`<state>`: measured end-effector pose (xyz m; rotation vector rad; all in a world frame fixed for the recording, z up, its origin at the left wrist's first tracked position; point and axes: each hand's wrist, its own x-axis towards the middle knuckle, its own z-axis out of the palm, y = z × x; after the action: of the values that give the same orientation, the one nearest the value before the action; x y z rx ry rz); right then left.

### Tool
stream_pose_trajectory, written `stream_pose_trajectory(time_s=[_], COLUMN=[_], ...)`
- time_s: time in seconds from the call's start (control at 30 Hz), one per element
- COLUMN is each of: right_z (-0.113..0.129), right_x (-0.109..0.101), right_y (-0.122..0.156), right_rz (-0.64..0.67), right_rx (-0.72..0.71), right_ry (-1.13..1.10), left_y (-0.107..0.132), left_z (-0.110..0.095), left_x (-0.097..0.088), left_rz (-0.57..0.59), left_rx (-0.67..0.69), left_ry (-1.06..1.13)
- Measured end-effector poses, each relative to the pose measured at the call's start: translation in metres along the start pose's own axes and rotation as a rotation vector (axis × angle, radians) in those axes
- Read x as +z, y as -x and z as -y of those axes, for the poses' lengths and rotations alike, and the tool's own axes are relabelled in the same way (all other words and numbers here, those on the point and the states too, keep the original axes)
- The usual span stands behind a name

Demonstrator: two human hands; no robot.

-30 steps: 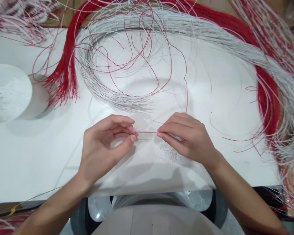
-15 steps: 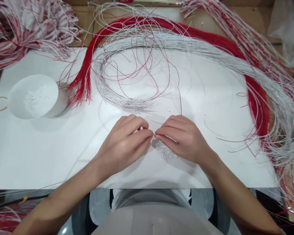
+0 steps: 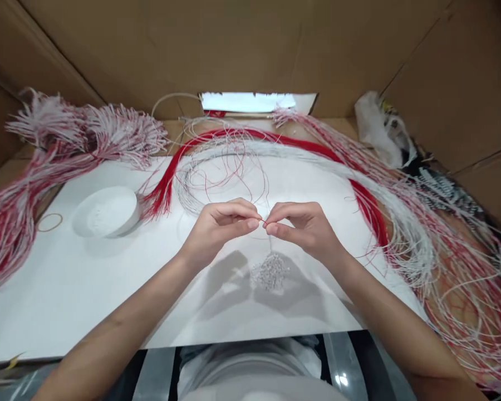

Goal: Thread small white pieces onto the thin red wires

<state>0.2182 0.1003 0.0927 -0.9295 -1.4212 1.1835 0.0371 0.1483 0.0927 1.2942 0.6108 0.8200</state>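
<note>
My left hand and my right hand face each other above the white table surface, thumbs and forefingers pinched. Between their fingertips runs a short stretch of thin red wire, gripped at both sides. Below them lies a heap of tiny whitish pieces, too small to make out in detail. A thin pale strand hangs down from near my right fingers toward that heap. Behind the hands curve a bundle of red wires and a bundle of white wires, with loose red strands over them.
A white bowl with white bits stands at the left, beside a tan rubber band. Twisted red-and-white wire bundles lie at far left and along the right. Cardboard walls enclose the back, with a plastic bag at right.
The head view has tilted up, bringing the cardboard walls into sight. My hands have lifted from the table with the red wire still pinched, uncovering the heap beneath.
</note>
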Motion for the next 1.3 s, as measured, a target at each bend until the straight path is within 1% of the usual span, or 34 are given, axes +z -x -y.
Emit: stream_pose_trajectory(time_s=[0.1,0.17,0.23,0.3,0.47,0.57,0.63,0.77,0.87,0.97,1.13,1.2,1.3], right_z=[0.011,0.019,0.025,0.030,0.037,0.040,0.043,0.050,0.052,0.052,0.053,0.054,0.055], right_x=[-0.006,-0.009,-0.012,-0.014,-0.019,-0.020,-0.019,-0.014,-0.010,-0.006,-0.005,-0.005,-0.006], right_y=[-0.012,-0.022,-0.031,-0.040,-0.062,-0.074,-0.080,-0.089,-0.092,-0.093,-0.092,-0.091,-0.091], right_rz=[0.035,0.045,0.051,0.064,0.097,0.090,0.108,0.142,0.129,0.101,0.077,0.081,0.109], right_rx=[0.051,0.066,0.069,0.075,0.086,0.051,0.027,-0.013,-0.046,-0.067,-0.062,-0.057,-0.033], right_ry=[-0.162,-0.236,-0.273,-0.276,-0.237,-0.265,-0.313,-0.418,-0.461,-0.485,-0.534,-0.541,-0.561], left_y=[-0.014,-0.024,-0.035,-0.044,-0.063,-0.069,-0.073,-0.079,-0.079,-0.073,-0.066,-0.068,-0.073], left_z=[-0.020,-0.037,-0.054,-0.069,-0.098,-0.109,-0.113,-0.112,-0.109,-0.109,-0.112,-0.110,-0.104], left_x=[-0.001,-0.004,-0.007,-0.010,-0.013,-0.017,-0.020,-0.025,-0.024,-0.019,-0.010,-0.009,-0.008], left_rz=[0.075,0.154,0.249,0.321,0.358,0.389,0.407,0.426,0.364,0.298,0.240,0.231,0.268], left_rx=[0.022,0.069,0.142,0.173,0.127,0.120,0.132,0.214,0.249,0.282,0.414,0.421,0.357], left_ry=[-0.045,-0.084,-0.125,-0.197,-0.417,-0.445,-0.405,-0.272,-0.215,-0.237,-0.283,-0.266,-0.146])
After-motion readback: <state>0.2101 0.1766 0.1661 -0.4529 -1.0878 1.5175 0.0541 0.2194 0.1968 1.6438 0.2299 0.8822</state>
